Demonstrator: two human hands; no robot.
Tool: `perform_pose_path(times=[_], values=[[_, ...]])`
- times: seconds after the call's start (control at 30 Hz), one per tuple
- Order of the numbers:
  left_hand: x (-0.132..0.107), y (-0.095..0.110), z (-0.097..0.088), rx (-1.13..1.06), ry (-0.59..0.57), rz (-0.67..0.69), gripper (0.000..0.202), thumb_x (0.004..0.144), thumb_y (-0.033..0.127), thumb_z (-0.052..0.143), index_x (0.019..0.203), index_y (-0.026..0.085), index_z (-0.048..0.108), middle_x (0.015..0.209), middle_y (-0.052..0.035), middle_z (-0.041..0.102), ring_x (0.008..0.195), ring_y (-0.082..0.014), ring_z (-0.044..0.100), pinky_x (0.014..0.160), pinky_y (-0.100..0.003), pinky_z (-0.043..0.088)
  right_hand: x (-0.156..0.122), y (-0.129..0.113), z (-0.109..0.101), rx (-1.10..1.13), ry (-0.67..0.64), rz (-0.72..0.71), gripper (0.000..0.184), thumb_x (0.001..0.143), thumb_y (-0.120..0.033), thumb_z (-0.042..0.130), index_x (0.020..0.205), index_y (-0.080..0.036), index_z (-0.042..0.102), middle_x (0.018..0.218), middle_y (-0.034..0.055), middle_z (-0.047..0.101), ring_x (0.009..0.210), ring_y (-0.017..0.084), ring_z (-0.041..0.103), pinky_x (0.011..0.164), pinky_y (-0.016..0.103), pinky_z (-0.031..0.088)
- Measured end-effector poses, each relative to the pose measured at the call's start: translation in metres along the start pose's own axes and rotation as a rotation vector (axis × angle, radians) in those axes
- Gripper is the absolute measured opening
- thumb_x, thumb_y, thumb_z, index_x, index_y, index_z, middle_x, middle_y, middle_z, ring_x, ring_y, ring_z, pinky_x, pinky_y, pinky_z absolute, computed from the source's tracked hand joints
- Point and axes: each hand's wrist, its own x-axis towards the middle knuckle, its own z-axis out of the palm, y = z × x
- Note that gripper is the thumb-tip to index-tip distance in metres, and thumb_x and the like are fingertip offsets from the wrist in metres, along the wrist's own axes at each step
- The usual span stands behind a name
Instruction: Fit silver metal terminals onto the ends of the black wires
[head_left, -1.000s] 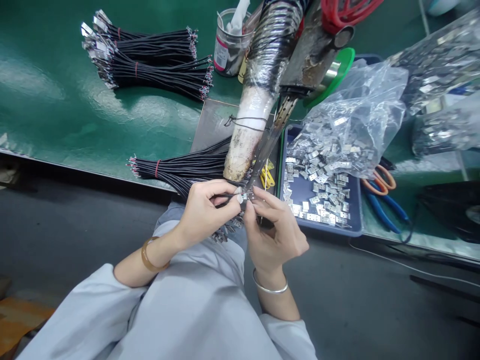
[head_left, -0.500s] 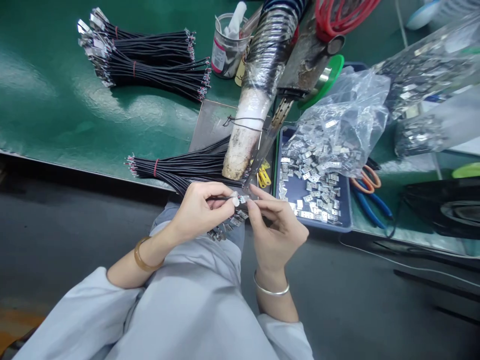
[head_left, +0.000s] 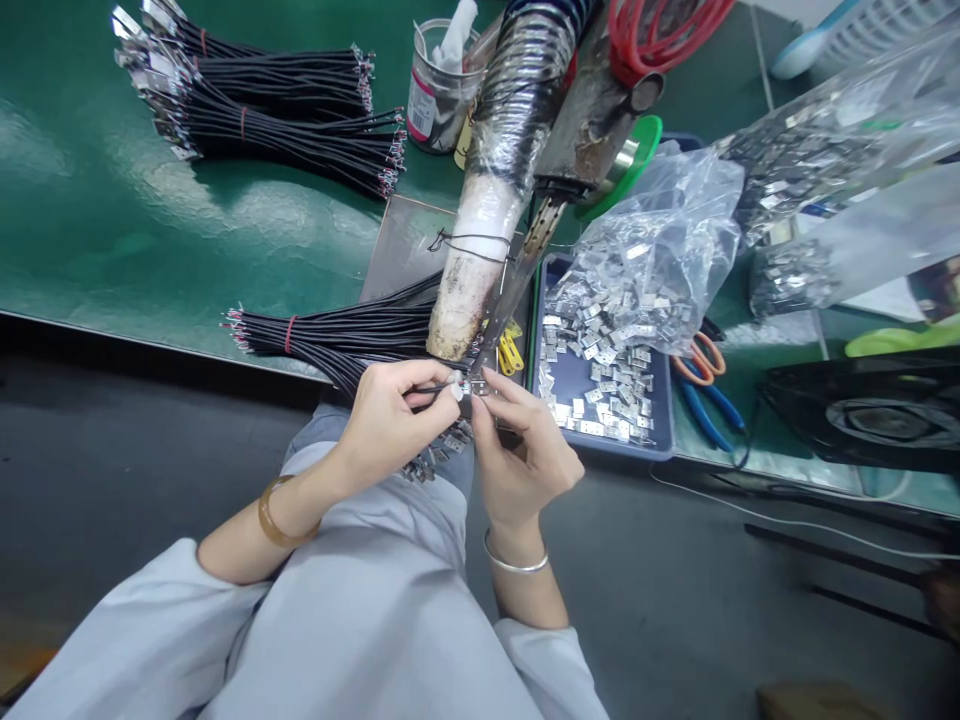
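Note:
My left hand (head_left: pixel 394 415) pinches the end of a black cable (head_left: pixel 426 388) between thumb and forefinger, and a white cover shows on the fingertips. A small silver USB connector (head_left: pixel 475 388) sits at that cable end, held between the thumb and forefinger of my right hand (head_left: pixel 525 445). The tip of a soldering iron (head_left: pixel 501 310) comes down right above the connector; whether it touches is too small to tell. A bundle of black cables (head_left: pixel 337 335) with a red tie lies just behind my left hand. More metal connectors (head_left: pixel 431 455) hang below my hands over the lap.
A blue tray (head_left: pixel 664 430) with loose connectors and a plastic bag (head_left: pixel 660 240) stands at right, beside blue-handled pliers (head_left: pixel 709 400). A wrapped fume hose (head_left: pixel 480 220) reaches down over the bench. Tied cable bundles (head_left: pixel 285 130) and a clear cup (head_left: pixel 435 90) are at the back.
The whole view has shifted, so the bench things appear further left. My hands stay together at the iron's tip, and the connector now shows more plainly between my right fingers.

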Motion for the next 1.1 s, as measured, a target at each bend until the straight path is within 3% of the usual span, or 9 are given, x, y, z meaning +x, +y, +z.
perform_pose_path(times=[0.13,0.33,0.57,0.77,0.83,0.97,1.03,1.1], values=[[0.002,0.003,0.001,-0.018,0.022,0.035,0.019,0.073,0.020,0.061,0.073,0.012,0.078,0.065,-0.0008,0.069,0.051,-0.0057,0.045,0.048,-0.014,0.039,0.002,-0.001,0.000,0.005,0.026,0.016,0.017,0.086,-0.009,0.078,0.093,-0.022,0.069,0.100,0.0032,0.083,0.087,0.017,0.081,0.072,0.021,0.064],[0.003,0.006,-0.001,0.005,0.002,0.013,0.018,0.071,0.021,0.060,0.067,0.012,0.074,0.052,0.0046,0.050,0.047,-0.0040,0.030,0.044,-0.014,0.030,0.001,-0.002,-0.002,-0.037,0.021,-0.061,0.015,0.088,-0.010,0.076,0.089,-0.021,0.066,0.099,0.0054,0.084,0.077,0.015,0.081,0.071,0.020,0.064],[0.001,0.005,-0.003,0.006,-0.028,-0.002,0.015,0.072,0.021,0.059,0.068,0.012,0.071,0.051,0.0062,0.043,0.049,-0.0043,0.027,0.044,-0.015,0.025,0.000,-0.001,-0.003,-0.082,0.000,-0.164,0.015,0.088,-0.008,0.076,0.091,-0.019,0.066,0.099,0.0081,0.083,0.080,0.016,0.081,0.073,0.020,0.064],[0.001,0.004,-0.011,0.029,-0.100,0.040,0.017,0.076,0.023,0.062,0.062,0.012,0.065,0.054,0.0039,0.049,0.050,-0.0053,0.035,0.046,-0.016,0.030,-0.002,-0.003,-0.005,0.138,-0.066,0.155,0.014,0.091,-0.010,0.072,0.092,-0.022,0.067,0.093,0.0008,0.083,0.079,0.014,0.080,0.068,0.021,0.066],[0.000,0.003,-0.014,0.051,-0.126,0.070,0.017,0.077,0.022,0.062,0.063,0.012,0.066,0.053,0.0039,0.049,0.051,-0.0057,0.036,0.047,-0.017,0.031,-0.002,-0.003,-0.008,0.141,-0.072,0.121,0.013,0.090,-0.010,0.073,0.092,-0.023,0.068,0.094,0.0006,0.083,0.079,0.014,0.080,0.069,0.021,0.066],[0.000,0.001,-0.017,0.064,-0.134,0.092,0.018,0.081,0.023,0.063,0.068,0.012,0.070,0.057,0.0023,0.055,0.053,-0.0062,0.040,0.048,-0.017,0.033,-0.004,-0.004,-0.009,0.016,-0.066,-0.110,0.017,0.088,-0.007,0.075,0.093,-0.021,0.067,0.091,0.0010,0.083,0.075,0.013,0.080,0.069,0.019,0.064],[0.000,0.000,-0.017,0.049,-0.134,0.099,0.018,0.082,0.022,0.063,0.070,0.012,0.072,0.059,0.0016,0.058,0.053,-0.0060,0.040,0.048,-0.017,0.032,-0.005,-0.004,-0.007,-0.020,-0.028,-0.099,0.017,0.088,-0.007,0.075,0.094,-0.021,0.068,0.095,0.0037,0.083,0.080,0.015,0.081,0.071,0.020,0.064],[0.000,0.000,-0.016,0.032,-0.140,0.113,0.018,0.082,0.020,0.063,0.070,0.012,0.074,0.059,0.0014,0.060,0.052,-0.0058,0.040,0.047,-0.017,0.032,-0.006,-0.003,-0.004,-0.001,-0.013,0.001,0.015,0.089,-0.008,0.074,0.094,-0.021,0.069,0.100,0.0054,0.083,0.085,0.017,0.081,0.071,0.022,0.065]])
